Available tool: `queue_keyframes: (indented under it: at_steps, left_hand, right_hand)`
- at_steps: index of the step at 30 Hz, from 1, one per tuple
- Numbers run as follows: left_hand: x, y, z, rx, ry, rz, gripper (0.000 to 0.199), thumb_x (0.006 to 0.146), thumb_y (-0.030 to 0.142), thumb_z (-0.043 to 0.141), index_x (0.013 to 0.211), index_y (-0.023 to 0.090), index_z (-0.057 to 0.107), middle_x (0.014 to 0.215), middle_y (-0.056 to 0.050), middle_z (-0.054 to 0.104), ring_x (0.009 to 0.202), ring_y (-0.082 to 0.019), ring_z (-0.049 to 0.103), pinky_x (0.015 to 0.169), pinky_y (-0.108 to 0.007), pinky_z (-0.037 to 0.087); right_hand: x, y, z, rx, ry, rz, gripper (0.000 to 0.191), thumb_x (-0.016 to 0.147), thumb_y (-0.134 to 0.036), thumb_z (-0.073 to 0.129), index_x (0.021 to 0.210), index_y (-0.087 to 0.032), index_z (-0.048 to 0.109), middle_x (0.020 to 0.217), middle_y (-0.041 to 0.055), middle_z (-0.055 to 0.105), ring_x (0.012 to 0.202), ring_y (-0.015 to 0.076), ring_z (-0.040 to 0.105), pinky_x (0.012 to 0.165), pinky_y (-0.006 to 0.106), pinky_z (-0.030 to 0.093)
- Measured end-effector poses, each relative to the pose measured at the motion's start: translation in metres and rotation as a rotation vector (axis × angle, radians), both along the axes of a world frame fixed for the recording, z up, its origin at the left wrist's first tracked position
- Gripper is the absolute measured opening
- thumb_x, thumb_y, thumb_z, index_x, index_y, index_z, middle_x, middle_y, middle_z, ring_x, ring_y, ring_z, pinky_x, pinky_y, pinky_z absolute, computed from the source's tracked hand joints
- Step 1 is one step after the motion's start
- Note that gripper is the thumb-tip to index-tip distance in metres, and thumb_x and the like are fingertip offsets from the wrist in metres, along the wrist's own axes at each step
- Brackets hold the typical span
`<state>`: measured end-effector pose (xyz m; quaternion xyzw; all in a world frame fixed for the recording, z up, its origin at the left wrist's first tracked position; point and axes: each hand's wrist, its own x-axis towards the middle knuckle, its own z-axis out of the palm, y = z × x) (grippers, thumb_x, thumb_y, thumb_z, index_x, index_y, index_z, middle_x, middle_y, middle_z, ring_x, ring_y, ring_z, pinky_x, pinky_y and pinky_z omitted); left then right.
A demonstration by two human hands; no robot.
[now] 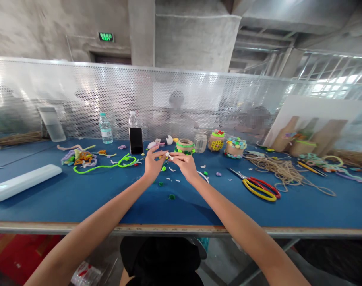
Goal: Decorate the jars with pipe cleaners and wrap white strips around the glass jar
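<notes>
Pinching a small white piece [170, 157] between both sets of fingertips, the left hand [153, 162] and right hand [184, 162] meet just above the bench [94, 206]. Each hand is narrow at thumb and finger, probably because the piece is too slight for a full grip; the left hand's other fingers fan away, perhaps to keep the work in sight. What the piece is made of, I cannot tell.

Under and between the hands lie white scraps [171, 169], and a green pompom [172, 197] sits nearer the body. Just beyond the right hand stands a green-trimmed jar [185, 147], partly hidden by the fingers, with a clear glass jar [200, 143] beside it.

Well to the right of the right hand, scissors [260, 190] lie with their blades slightly parted and aimed back toward the hands; the handles sit farther right, seemingly leaving the middle free. Loose twine [273, 169] spreads behind them.

Left of the left hand, a bright green stem [105, 167] curls on the bench. Beyond it a phone [136, 141] stands upright before a bottle [132, 116], which seems to prop it.
</notes>
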<state>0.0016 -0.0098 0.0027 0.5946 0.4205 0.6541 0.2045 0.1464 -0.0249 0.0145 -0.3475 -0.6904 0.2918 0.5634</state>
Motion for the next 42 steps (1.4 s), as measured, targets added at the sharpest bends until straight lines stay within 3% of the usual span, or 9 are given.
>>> queue_keyframes:
  at_steps: [5,14,17,24,27,31,34,40,42]
  left_hand:
    - [0.005,0.0,-0.002,-0.126,-0.132,-0.155,0.012,0.08,0.018,0.071,0.091,0.014,0.074,0.092,-0.006,0.073,0.092,-0.022,0.067,0.088,-0.04,0.052]
    - [0.006,-0.003,0.0,-0.247,-0.317,-0.26,0.015,0.089,0.024,0.064,0.093,0.01,0.065,0.092,-0.004,0.068,0.085,-0.017,0.066,0.081,-0.037,0.055]
    - [0.004,-0.004,0.001,-0.266,-0.362,-0.274,0.016,0.084,0.017,0.068,0.099,0.01,0.066,0.087,-0.003,0.069,0.079,-0.015,0.066,0.079,-0.035,0.054]
    - [0.0,-0.004,0.003,-0.269,-0.436,-0.306,0.055,0.065,0.016,0.083,0.116,0.011,0.062,0.077,-0.004,0.071,0.074,-0.015,0.067,0.075,-0.027,0.051]
    - [-0.001,-0.001,0.002,-0.301,-0.415,-0.34,0.053,0.068,0.016,0.081,0.117,0.011,0.061,0.075,-0.003,0.069,0.066,-0.012,0.064,0.069,-0.026,0.051]
    - [-0.002,0.003,-0.001,-0.312,-0.342,-0.357,0.035,0.083,0.015,0.069,0.116,0.011,0.058,0.074,0.001,0.064,0.058,-0.01,0.059,0.059,-0.024,0.051]
    - [-0.004,0.005,-0.002,-0.272,-0.271,-0.338,0.029,0.088,0.017,0.064,0.116,0.012,0.058,0.074,0.002,0.062,0.059,-0.01,0.059,0.06,-0.025,0.052]
    - [-0.01,0.011,-0.006,-0.179,-0.026,-0.257,0.04,0.082,0.014,0.066,0.121,0.013,0.059,0.074,-0.001,0.066,0.069,-0.015,0.065,0.072,-0.03,0.053]
    - [-0.013,0.012,-0.009,-0.136,0.086,-0.215,0.047,0.078,0.012,0.067,0.125,0.015,0.059,0.086,-0.005,0.07,0.074,-0.017,0.066,0.076,-0.032,0.053]
  right_hand:
    - [0.0,0.004,-0.005,0.067,-0.079,-0.035,0.022,0.076,-0.023,0.056,0.069,-0.021,0.076,0.102,0.0049,0.073,0.098,0.0231,0.066,0.087,0.035,0.05]
    - [0.002,0.005,-0.005,0.173,-0.197,-0.073,0.019,0.079,-0.021,0.058,0.075,-0.02,0.076,0.103,0.0055,0.071,0.094,0.0209,0.066,0.084,0.033,0.05]
    - [0.003,0.007,-0.006,0.171,-0.208,-0.05,0.02,0.079,-0.021,0.057,0.075,-0.02,0.076,0.103,0.0058,0.071,0.096,0.0214,0.065,0.084,0.033,0.05]
    - [0.008,0.011,-0.005,0.098,-0.216,-0.006,0.016,0.077,-0.027,0.062,0.071,-0.02,0.076,0.096,0.0073,0.068,0.091,0.0217,0.062,0.086,0.036,0.046]
    - [0.011,0.015,-0.005,0.035,-0.214,0.04,0.015,0.076,-0.029,0.064,0.072,-0.02,0.076,0.094,0.007,0.067,0.089,0.0213,0.061,0.084,0.035,0.047]
    - [0.013,0.02,-0.005,-0.07,-0.185,0.116,0.021,0.076,-0.036,0.066,0.071,-0.018,0.075,0.09,0.0078,0.067,0.084,0.0209,0.061,0.079,0.034,0.049]
    - [0.013,0.021,-0.006,-0.17,-0.156,0.174,0.028,0.074,-0.044,0.066,0.073,-0.017,0.073,0.083,0.0068,0.068,0.075,0.0192,0.063,0.074,0.034,0.051]
    - [0.016,0.021,-0.005,-0.322,-0.098,0.222,0.025,0.071,-0.041,0.069,0.071,-0.016,0.071,0.076,0.0046,0.07,0.073,0.0177,0.064,0.074,0.032,0.052]
    - [0.017,0.023,-0.007,-0.363,-0.087,0.217,0.023,0.071,-0.038,0.07,0.067,-0.016,0.069,0.073,0.0048,0.07,0.07,0.0172,0.064,0.072,0.031,0.052]
